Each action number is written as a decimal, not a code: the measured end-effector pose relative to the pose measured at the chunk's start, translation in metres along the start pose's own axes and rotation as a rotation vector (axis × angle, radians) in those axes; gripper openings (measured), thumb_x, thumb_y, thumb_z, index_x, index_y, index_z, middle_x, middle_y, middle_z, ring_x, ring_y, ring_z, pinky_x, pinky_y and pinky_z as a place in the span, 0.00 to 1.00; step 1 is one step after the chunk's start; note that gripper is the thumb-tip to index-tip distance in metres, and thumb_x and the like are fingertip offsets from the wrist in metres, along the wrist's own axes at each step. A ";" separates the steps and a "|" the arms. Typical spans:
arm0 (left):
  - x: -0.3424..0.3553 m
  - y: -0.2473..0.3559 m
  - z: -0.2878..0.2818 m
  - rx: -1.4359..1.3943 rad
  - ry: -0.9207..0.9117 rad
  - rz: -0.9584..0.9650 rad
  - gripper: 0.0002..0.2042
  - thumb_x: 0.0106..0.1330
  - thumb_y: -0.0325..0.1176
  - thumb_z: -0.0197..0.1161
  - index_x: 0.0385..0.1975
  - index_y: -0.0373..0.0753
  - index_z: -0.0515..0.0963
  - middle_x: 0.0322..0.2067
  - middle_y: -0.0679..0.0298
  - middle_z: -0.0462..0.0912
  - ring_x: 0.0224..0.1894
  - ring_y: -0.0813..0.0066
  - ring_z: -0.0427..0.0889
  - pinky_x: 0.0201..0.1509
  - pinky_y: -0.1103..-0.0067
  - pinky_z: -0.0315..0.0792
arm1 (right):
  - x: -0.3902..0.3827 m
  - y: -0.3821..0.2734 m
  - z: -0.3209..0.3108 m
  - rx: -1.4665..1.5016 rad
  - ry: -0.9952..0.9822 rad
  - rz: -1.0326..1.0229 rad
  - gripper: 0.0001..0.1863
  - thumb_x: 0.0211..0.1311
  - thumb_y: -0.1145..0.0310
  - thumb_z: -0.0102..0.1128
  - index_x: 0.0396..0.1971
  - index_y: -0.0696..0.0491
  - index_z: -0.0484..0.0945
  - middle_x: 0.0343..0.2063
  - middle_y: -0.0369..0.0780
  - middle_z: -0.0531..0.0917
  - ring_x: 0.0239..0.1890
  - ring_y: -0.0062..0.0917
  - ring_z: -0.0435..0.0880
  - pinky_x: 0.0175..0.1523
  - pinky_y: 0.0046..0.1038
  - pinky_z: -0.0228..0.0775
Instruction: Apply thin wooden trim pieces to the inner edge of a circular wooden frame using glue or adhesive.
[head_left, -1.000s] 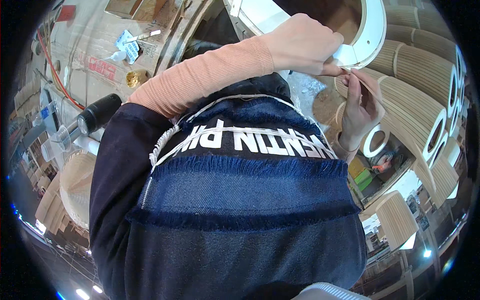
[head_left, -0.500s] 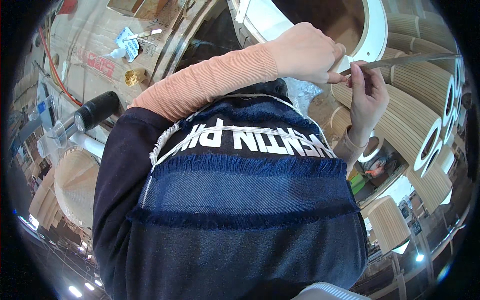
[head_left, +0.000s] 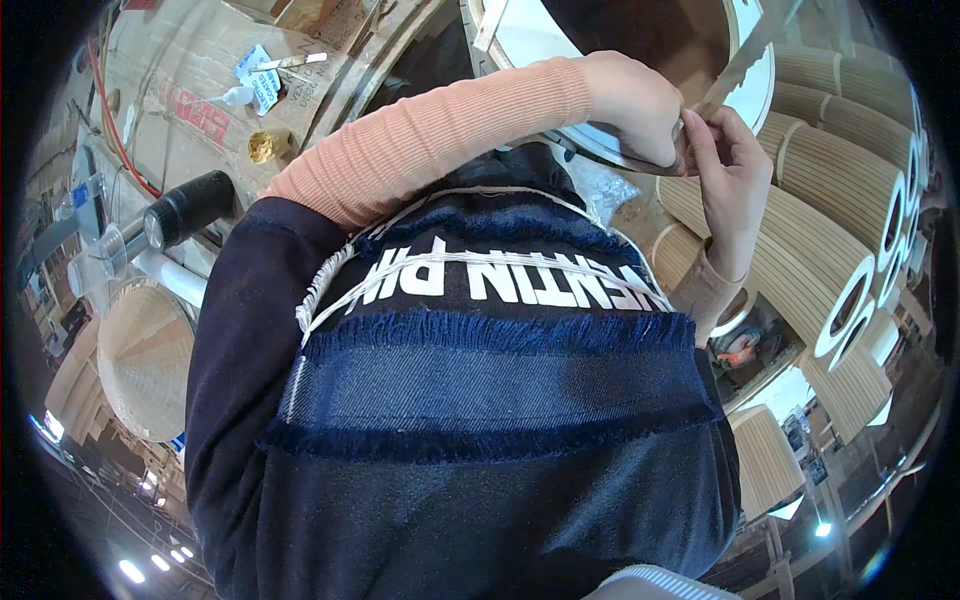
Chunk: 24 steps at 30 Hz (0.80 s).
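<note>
My left hand [head_left: 635, 105] reaches across from the left in a pink ribbed sleeve, fingers curled closed. Its fingertips meet those of my right hand [head_left: 735, 165], which pinches with thumb and forefinger. Between them is the end of a thin, flat grey-brown strip [head_left: 748, 62]; its material I cannot make out. The strip rises from the fingers toward the upper right, smeared by motion. Directly behind both hands stands a large round hollow piece with a white rim [head_left: 545, 35] and a brown inside. My left hand covers part of its near edge.
Ribbed wooden cylinders [head_left: 800, 220] with white-ringed ends are stacked at right. On the cardboard-covered table [head_left: 190, 70] at left lie a small white bottle [head_left: 237, 96], a blue-white packet [head_left: 262, 85], a yellow-topped cup [head_left: 268, 147] and a black cylinder [head_left: 190, 208]. A woven conical hat [head_left: 145, 360] hangs lower left.
The strip has swung from pointing right to pointing up and right across the white rim. My left hand has shifted slightly right, and both hands stay together at the strip's end.
</note>
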<state>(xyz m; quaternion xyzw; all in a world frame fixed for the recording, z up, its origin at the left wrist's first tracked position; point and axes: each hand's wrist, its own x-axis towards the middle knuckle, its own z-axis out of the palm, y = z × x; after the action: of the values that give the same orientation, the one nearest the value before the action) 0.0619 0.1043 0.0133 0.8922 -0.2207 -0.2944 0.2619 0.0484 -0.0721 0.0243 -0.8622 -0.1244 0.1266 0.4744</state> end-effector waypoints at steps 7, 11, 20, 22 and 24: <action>0.000 -0.004 0.003 0.023 0.027 0.023 0.27 0.59 0.59 0.59 0.36 0.36 0.84 0.31 0.53 0.86 0.35 0.57 0.87 0.42 0.67 0.80 | 0.004 -0.002 -0.001 -0.065 -0.020 -0.028 0.10 0.66 0.69 0.66 0.30 0.61 0.80 0.19 0.32 0.78 0.22 0.09 0.70 0.27 0.16 0.61; 0.002 -0.003 0.004 0.041 0.005 0.004 0.25 0.60 0.56 0.59 0.36 0.37 0.84 0.31 0.54 0.86 0.34 0.58 0.87 0.42 0.67 0.80 | 0.007 0.003 -0.002 -0.059 -0.028 -0.064 0.10 0.66 0.68 0.66 0.31 0.61 0.81 0.19 0.32 0.78 0.22 0.09 0.71 0.26 0.16 0.62; -0.005 -0.008 -0.007 -0.170 -0.028 0.046 0.18 0.60 0.47 0.57 0.35 0.37 0.83 0.26 0.58 0.84 0.28 0.67 0.82 0.39 0.73 0.78 | 0.005 0.009 -0.003 -0.028 -0.013 -0.035 0.11 0.66 0.67 0.65 0.32 0.61 0.81 0.18 0.32 0.77 0.22 0.09 0.71 0.26 0.15 0.62; 0.005 -0.013 -0.011 -0.262 -0.130 0.025 0.18 0.60 0.46 0.57 0.35 0.36 0.83 0.26 0.59 0.84 0.28 0.68 0.81 0.40 0.74 0.76 | 0.003 0.012 -0.004 -0.033 -0.005 -0.076 0.10 0.67 0.67 0.65 0.32 0.60 0.80 0.18 0.31 0.77 0.22 0.09 0.71 0.26 0.15 0.62; 0.009 -0.016 -0.008 -0.355 -0.232 0.005 0.18 0.60 0.46 0.57 0.35 0.35 0.83 0.26 0.59 0.84 0.28 0.70 0.81 0.40 0.75 0.75 | -0.004 0.007 -0.004 0.033 0.007 -0.057 0.10 0.67 0.68 0.64 0.33 0.61 0.81 0.19 0.31 0.77 0.22 0.09 0.72 0.27 0.15 0.62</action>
<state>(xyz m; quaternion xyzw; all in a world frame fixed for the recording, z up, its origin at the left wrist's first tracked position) 0.0775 0.1143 0.0059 0.7916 -0.1962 -0.4288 0.3887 0.0466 -0.0800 0.0207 -0.8510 -0.1450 0.1118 0.4922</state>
